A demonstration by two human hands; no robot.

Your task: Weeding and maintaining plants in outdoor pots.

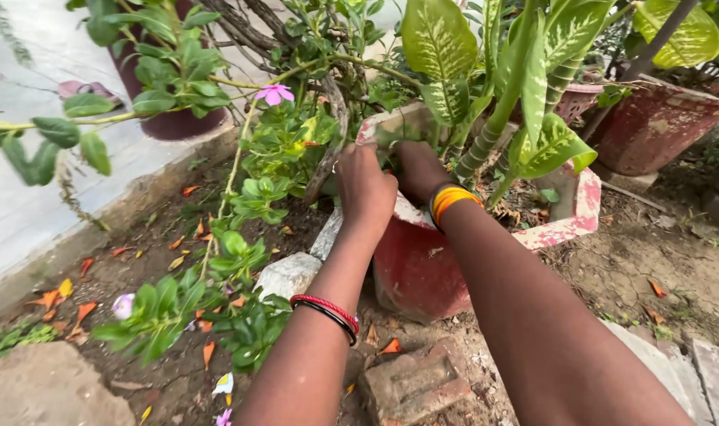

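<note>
Red-painted clay, flaking to pink and white at the rim, forms the cracked flowerpot (423, 268) at centre, standing on bare garden soil (612, 268). Both hands reach forward and down to its near rim. The left hand (365, 189) lies on the rim's left side, knuckles up and fingers curled over the edge; whether it grips the rim or a stem behind it cannot be told. The right hand (419, 170), marked by orange and yellow bangles (452, 201), sits just beside it, slightly deeper into the pot, fingertips hidden among the foliage, so its grasp is likewise uncertain. The pot lies directly ahead of both wrists, and the banded stems of the variegated-leaf plant (494, 118) rise from it, leaning up and to the right. A red and black bracelet (328, 314) circles the left forearm. Loose bricks (411, 383) and a pink periwinkle flower (273, 94) flank the pot.
</note>
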